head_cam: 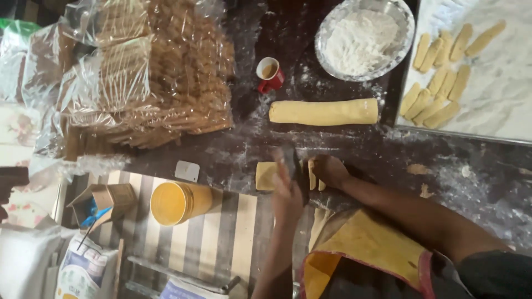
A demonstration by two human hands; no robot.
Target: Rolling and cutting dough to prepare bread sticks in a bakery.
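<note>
Both hands work near: left hand (287,191) clamps a dark cutter (292,166), right hand (328,169) presses cut dough pieces (266,175); far dough log (324,111) remains uncut.

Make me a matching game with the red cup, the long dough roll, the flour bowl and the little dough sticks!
Things:
1. red cup
2. long dough roll
3. flour bowl
4. little dough sticks

Places:
A. on the floured tray at the right
B. top middle, full of white flour
C. lying flat, above the hands
D. just left of the bowl

Pairs: 1-D, 2-C, 3-B, 4-A
</note>
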